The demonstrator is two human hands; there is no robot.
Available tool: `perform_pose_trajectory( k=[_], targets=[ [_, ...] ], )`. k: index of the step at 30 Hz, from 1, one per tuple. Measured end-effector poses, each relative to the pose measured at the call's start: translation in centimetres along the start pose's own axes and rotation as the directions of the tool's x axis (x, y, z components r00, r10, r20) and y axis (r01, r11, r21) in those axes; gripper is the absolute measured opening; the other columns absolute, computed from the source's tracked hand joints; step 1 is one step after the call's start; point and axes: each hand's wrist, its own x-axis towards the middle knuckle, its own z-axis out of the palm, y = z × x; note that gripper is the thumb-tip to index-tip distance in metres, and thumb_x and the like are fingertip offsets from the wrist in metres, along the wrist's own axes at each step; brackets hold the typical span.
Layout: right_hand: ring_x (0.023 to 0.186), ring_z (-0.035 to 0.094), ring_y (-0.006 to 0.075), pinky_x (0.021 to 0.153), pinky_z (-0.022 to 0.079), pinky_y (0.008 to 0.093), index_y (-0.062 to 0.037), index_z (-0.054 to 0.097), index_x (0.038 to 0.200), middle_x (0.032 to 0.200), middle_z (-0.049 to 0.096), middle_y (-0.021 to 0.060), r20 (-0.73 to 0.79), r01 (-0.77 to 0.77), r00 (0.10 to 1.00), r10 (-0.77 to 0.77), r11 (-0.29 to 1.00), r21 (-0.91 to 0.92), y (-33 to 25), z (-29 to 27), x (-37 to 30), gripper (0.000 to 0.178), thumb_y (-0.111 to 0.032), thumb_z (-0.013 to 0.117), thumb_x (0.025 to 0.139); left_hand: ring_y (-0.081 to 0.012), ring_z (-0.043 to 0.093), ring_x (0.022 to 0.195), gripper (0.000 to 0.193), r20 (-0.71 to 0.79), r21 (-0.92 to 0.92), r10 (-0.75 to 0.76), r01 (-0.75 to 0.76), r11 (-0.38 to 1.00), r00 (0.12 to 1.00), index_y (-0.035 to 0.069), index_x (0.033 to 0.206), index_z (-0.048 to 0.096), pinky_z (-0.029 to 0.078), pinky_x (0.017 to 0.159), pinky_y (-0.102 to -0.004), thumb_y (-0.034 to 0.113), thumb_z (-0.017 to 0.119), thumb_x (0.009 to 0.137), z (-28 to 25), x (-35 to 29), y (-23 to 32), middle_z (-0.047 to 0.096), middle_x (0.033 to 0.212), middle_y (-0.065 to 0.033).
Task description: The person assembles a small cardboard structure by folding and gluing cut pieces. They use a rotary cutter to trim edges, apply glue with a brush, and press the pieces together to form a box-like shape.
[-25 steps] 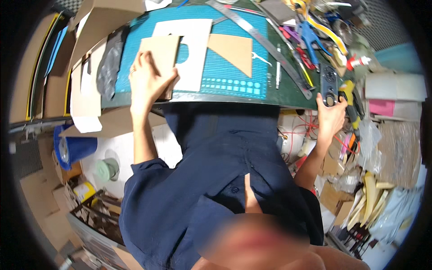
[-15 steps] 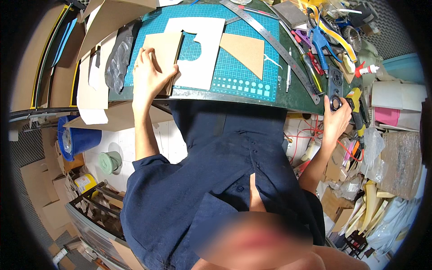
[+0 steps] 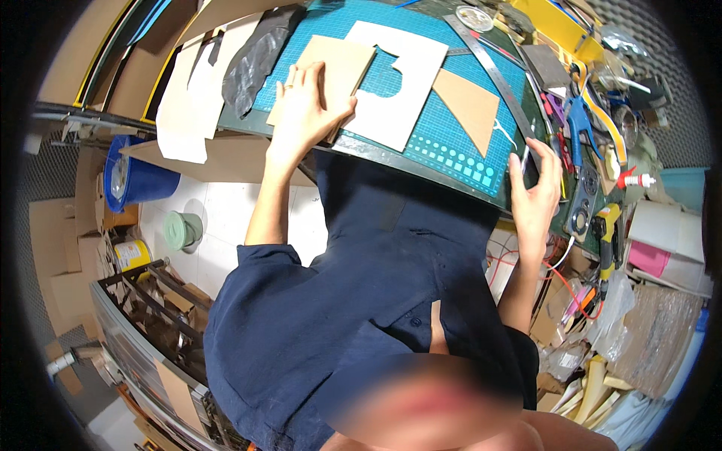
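My left hand [image 3: 303,105] rests on a tan board piece [image 3: 342,56], thumb and fingers spread over its top. This piece partly overlaps a white board [image 3: 421,56] with a curved cutout. To the right lies a tan board offcut [image 3: 468,105] with slanted edges. Beyond the bench's front right edge, my right hand [image 3: 539,188] has its thumb and curved fingers apart around a slim, pen-like tool [image 3: 526,159], which is mostly hidden. The fingertips are close to the near end of a steel ruler [image 3: 492,71]. Whether they touch the tool I cannot tell.
A teal cutting mat [image 3: 459,169] lies under the boards. Right of my hand are a grey device with round openings [image 3: 580,207], a blue glue gun [image 3: 579,131] and a yellow-and-black tool [image 3: 606,225]. Dark sheeting [image 3: 259,64] is at left; a blue bin [image 3: 147,180] stands below.
My right hand has left the grey device and moved left to the pen-like tool by the ruler. My left hand stays on the tan board. The whole view has shifted and turned slightly.
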Motion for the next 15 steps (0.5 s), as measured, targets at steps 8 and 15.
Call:
perform_pose_trajectory(
  k=[8, 15],
  targets=[
    [0.125, 0.046, 0.0369, 0.107, 0.036, 0.0443, -0.0001, 0.052, 0.127, 0.133, 0.049, 0.0227, 0.115, 0.134, 0.984, -0.138, 0.990, 0.039, -1.6, 6.2, 3.5, 0.052, -0.027, 0.070, 0.086, -0.0340, 0.040, 0.136, 0.080, -0.106, -0.079, -0.023, 0.014, 0.997, 0.994, 0.003, 0.135, 0.047, 0.024, 0.113, -0.0493, 0.051, 0.070, 0.075, 0.5, -0.6, 0.2, 0.051, 0.136, -0.0224],
    [0.137, 0.033, 0.0405, 0.113, 0.028, 0.0487, 0.0004, 0.043, 0.138, 0.144, 0.039, 0.0272, 0.079, 0.180, 0.981, -0.178, 0.983, -0.022, 0.0, 10.1, 3.8, 0.072, -0.037, 0.072, 0.083, -0.0311, 0.047, 0.130, 0.077, -0.180, -0.106, -0.035, 0.016, 0.994, 0.983, 0.006, 0.131, 0.051, 0.022, 0.113, -0.0538, 0.051, 0.070, 0.072, 1.7, -1.0, -0.2, 0.055, 0.133, -0.0155]
  ],
)
